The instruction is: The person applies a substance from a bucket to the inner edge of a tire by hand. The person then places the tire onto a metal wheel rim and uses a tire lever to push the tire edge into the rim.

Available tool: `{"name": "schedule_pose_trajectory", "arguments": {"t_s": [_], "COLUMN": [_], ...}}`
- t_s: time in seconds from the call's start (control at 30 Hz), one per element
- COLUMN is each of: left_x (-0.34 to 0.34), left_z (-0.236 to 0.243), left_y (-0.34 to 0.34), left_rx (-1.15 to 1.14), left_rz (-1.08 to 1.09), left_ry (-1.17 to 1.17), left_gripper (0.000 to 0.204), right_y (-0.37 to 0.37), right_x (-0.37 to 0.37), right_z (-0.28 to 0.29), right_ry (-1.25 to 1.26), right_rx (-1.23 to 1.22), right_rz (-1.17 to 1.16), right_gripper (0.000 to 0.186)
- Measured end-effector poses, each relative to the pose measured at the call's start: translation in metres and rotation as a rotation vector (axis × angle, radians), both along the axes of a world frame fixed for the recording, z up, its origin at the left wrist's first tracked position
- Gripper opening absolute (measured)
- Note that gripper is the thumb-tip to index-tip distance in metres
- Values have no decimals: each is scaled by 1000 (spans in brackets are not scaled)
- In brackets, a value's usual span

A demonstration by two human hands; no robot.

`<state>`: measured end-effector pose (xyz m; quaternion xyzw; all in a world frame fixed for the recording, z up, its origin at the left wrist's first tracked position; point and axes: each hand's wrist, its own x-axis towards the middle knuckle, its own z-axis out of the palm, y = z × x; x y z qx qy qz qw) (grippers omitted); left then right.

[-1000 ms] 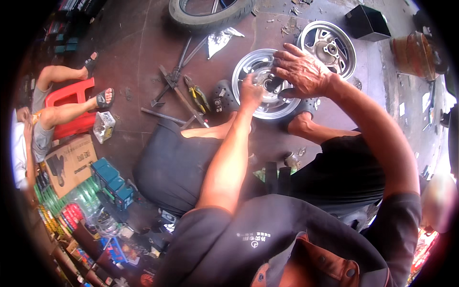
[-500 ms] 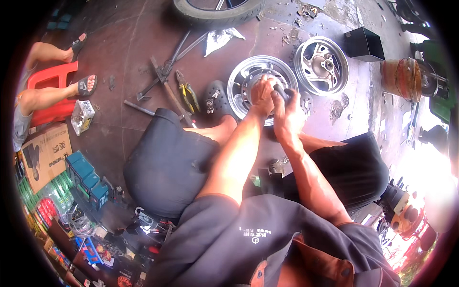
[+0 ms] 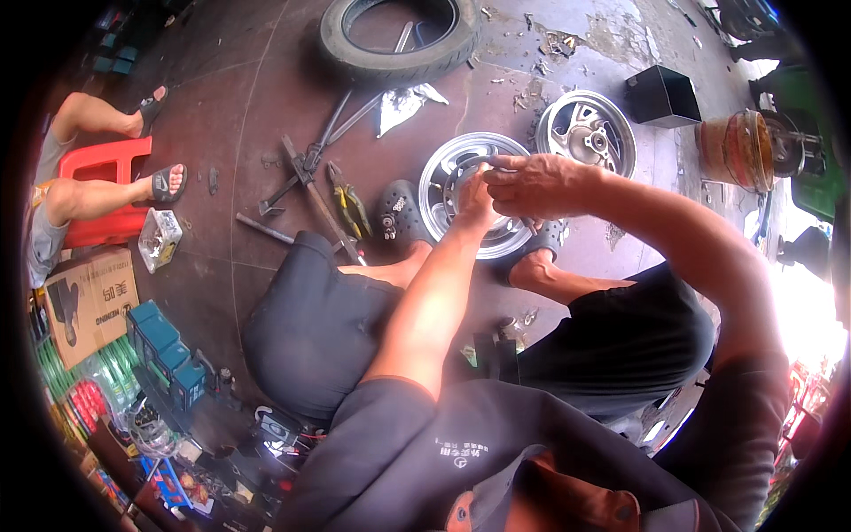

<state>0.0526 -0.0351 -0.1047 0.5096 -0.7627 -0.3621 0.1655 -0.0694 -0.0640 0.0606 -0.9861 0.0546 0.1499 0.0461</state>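
Observation:
A silver motorcycle wheel rim (image 3: 429, 197) lies flat on the floor between my feet. My left hand (image 3: 479, 200) is over its hub, fingers closed; whatever they grip is covered. Close against it, my right hand (image 3: 538, 184) comes across from the right with the wrist bent. Its fingers are curled beside the left hand's fingertips, and the thing in them is hidden. Just beyond, on the right, lies a second silver wheel (image 3: 581, 144). Yellow-and-black pliers (image 3: 351, 206) rest left of my left clog (image 3: 401, 215).
Metal bars (image 3: 312, 184) lie left of the pliers. A loose tyre (image 3: 399, 69) and a silver bag (image 3: 403, 108) lie ahead. Far right stand a black box (image 3: 663, 97) and a rusty bucket (image 3: 736, 149). Left, a person's sandalled feet (image 3: 167, 182) are by a red stool (image 3: 106, 168).
My right forearm has swung outward, its elbow raised to the right, and the hand has turned over toward the left. The dark handle that showed in it is now hidden. My left hand stays at the hub.

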Motion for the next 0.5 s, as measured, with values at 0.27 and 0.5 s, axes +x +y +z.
{"name": "schedule_pose_trajectory", "arguments": {"t_s": [0.27, 0.5], "left_x": [3, -2], "left_z": [-42, -30], "left_y": [11, 16], "left_rx": [-30, 29], "left_rz": [116, 190], "left_ry": [150, 48], "left_gripper": [27, 25], "right_y": [-1, 23], "right_x": [12, 58], "right_z": [-17, -16], "right_ry": [-255, -260], "right_rx": [34, 167], "right_rz": [9, -1398], "right_gripper": [20, 47]}}
